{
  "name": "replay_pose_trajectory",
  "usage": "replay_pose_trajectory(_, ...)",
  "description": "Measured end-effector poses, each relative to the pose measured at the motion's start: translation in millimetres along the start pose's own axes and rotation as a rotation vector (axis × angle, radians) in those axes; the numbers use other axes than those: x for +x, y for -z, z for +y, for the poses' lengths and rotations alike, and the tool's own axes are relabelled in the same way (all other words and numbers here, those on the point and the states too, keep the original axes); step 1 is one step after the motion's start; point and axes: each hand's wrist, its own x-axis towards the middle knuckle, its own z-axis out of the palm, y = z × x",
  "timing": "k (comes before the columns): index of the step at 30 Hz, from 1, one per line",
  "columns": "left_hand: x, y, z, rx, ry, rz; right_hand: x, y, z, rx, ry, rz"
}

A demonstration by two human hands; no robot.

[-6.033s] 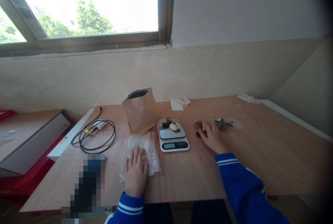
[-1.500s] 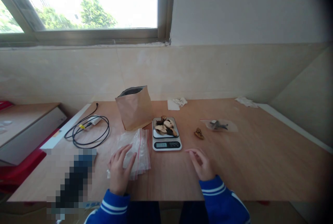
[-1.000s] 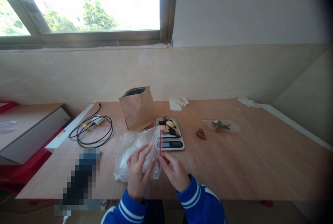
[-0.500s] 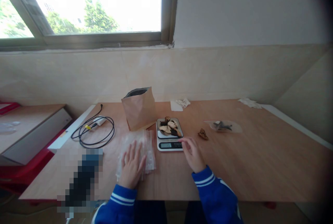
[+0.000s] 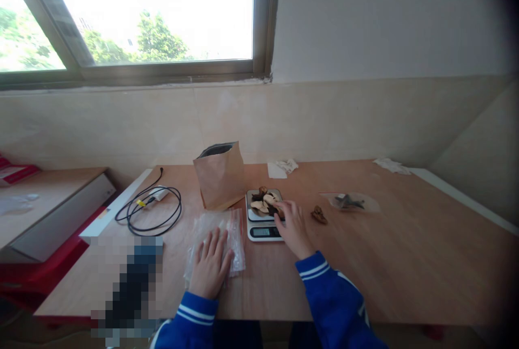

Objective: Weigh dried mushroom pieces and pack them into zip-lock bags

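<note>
A: Where were the two hands?
B: The left hand (image 5: 208,265) lay spread flat on a pile of clear plastic bags (image 5: 237,249), too overlapped to count. The right hand (image 5: 294,230) was at the one scale (image 5: 253,219), fingers bent over the dried slices (image 5: 261,206) on top. I couldn't make out whether it gripped one.

A: How many slices?
B: Several, heaped and partly hidden, so no sure count. One loose piece (image 5: 318,215) lay on the tabletop (image 5: 405,262), right of the scale.

A: Which way did they point?
B: The scale's long axis ran away from the near edge, its screen (image 5: 260,232) at the near end. The slices on it pointed various ways. The loose piece slanted, its right end nearer.

A: And farther out?
B: One brown paper bag (image 5: 221,178) stood behind the plastic bags, mouth upward. One clear packet (image 5: 352,202), something dark inside, lay lengthwise left to right beyond the loose piece. One black cable (image 5: 180,208) lay coiled on the left.
</note>
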Motion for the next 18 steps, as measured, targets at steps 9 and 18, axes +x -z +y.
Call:
replay_pose_trajectory(9,0,1.6,0,-0.011,0.019,-0.031,-9,-14,17,0.056,-0.027,0.083)
replay_pose_trajectory(18,0,1.6,-1,-0.032,0.012,-0.025,17,-8,-3,-0.018,0.037,0.005)
